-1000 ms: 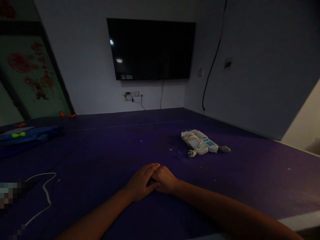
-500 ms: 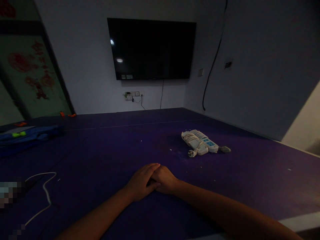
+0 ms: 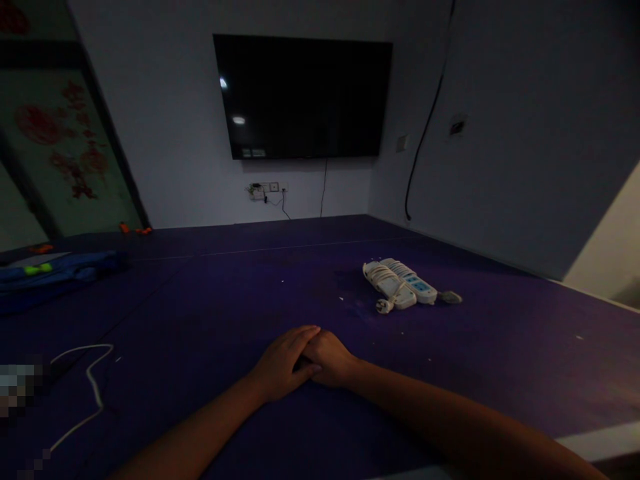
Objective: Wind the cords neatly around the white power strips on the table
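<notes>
My left hand (image 3: 283, 367) and my right hand (image 3: 331, 360) are clasped together, low in the middle of the view on a purple surface (image 3: 225, 300). The left fingers lie over the right hand's knuckles, and the left thumb rests along its near side. Closed and curled in toward the left palm, the right hand has most of its fingers hidden; whether anything is inside cannot be seen. Beyond and to the right, apart from both hands, lie two white power strips (image 3: 423, 288) wrapped in their white cords, with a plug (image 3: 384, 306) at the near end.
A small grey object (image 3: 450, 297) touches the strips' right end. On the left are a white cable (image 3: 93, 380) and a blue cloth (image 3: 75, 270). Small orange things (image 3: 143, 231) lie farther back. A television (image 3: 307, 100) hangs on the far wall; a black cable (image 3: 425, 127) hangs at right.
</notes>
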`<state>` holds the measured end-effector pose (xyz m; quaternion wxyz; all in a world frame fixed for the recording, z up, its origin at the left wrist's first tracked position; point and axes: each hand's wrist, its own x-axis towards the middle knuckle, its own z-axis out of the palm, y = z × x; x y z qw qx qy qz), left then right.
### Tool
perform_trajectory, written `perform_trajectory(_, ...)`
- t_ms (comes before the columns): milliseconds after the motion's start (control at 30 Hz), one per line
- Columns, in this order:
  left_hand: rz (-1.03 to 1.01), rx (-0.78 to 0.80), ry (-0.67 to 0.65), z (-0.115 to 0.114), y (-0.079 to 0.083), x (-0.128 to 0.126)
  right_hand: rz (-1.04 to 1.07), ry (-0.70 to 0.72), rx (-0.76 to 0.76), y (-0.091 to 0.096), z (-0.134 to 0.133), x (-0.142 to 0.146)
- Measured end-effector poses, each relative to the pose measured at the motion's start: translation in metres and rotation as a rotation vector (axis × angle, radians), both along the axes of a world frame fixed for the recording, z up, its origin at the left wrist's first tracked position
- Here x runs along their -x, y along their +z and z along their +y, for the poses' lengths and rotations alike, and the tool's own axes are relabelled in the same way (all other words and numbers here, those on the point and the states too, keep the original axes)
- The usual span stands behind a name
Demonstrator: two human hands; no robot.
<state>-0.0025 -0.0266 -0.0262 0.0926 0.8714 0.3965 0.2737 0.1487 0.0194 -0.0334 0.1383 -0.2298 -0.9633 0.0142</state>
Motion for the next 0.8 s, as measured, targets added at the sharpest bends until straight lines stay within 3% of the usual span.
perform_trajectory(567,0.004,0.003,0.006,0.0018,-0.0025,0.0002,0.017,0.015,-0.007,-0.0075,0.0041,-0.0003)
perform_trajectory(800,0.004,-0.006,0.013,-0.0003,-0.0012,-0.0001,-0.013,-0.005,-0.002,-0.0002,-0.0005,-0.0006)
